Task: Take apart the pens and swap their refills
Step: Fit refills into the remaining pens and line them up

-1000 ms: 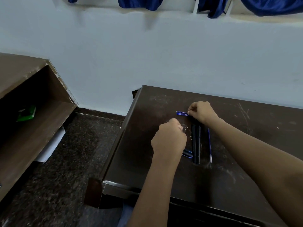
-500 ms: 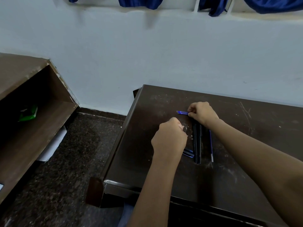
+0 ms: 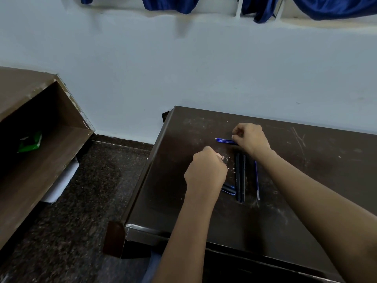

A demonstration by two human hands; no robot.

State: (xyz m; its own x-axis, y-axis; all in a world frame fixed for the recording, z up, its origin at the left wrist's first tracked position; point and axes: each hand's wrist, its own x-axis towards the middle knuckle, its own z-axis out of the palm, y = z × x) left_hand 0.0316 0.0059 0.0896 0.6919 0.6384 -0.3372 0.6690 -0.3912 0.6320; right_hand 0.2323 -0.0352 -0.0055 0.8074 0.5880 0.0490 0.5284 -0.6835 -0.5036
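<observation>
So both hands are over a dark brown, scuffed wooden table [image 3: 306, 180]. The right hand [image 3: 252, 139] is at the far side of the pen parts, fingers curled in tight, pinching the end of a little bunch of thin blue plastic refills [image 3: 224, 141]. They stick out to the left of the fingertips, pretty much flat and low over the tabletop. I honestly can't tell if they touch it.

The left hand [image 3: 206, 170] is closer to the camera, balled into a fist with its back facing up. The fingers are hidden from here, so I can't tell if there's anything inside it. A short dark pen piece with a blue edge [image 3: 229, 189] pokes out from under its wrist side and lies on the table.

Just right of that fist, two long black pen barrels [image 3: 240, 176] lie side by side, touching, and run toward the camera. A bit further right, under the right forearm, there's a single blue refill with a silvery tip [image 3: 256, 179], roughly parallel to the barrels but apart from them.

Behind the table is a pale blue wall [image 3: 183, 68] with dark blue cloth [image 3: 171, 4] hanging along the top. On the left is a brown wooden shelf unit [image 3: 51, 150] with a green packet [image 3: 29, 141] inside, over a dark speckled floor [image 3: 81, 221].
</observation>
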